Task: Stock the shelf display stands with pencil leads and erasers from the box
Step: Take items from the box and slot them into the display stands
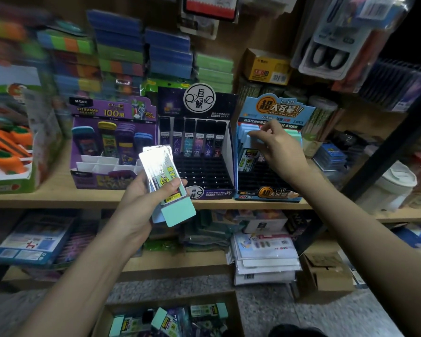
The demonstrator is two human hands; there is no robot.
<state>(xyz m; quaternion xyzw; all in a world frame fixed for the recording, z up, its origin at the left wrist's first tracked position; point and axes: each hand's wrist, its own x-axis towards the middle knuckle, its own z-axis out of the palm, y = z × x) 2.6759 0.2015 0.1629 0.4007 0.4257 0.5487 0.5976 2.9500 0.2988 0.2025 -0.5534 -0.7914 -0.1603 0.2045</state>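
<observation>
In a stationery shop, a carton of orange carrot-shaped items (7, 152) sits at the far left of a wooden shelf (58, 193), beside a purple display stand (112, 142) holding a few cases in its back row. In front of that stand, the person's left hand (146, 193) grips a fanned stack of lead packs (167, 183), fingers and thumb clamped around their middles, mint-green ends pointing down. Behind it stands a black display stand (199, 147) with one back row of dark tubes. Further right, the right hand (277, 147) reaches into a blue display stand (270, 190), its bent fingertips touching the tops of the pale packs in the back row; whether they pinch one cannot be told. On the floor below, the box (170, 317) holds more packs.
</observation>
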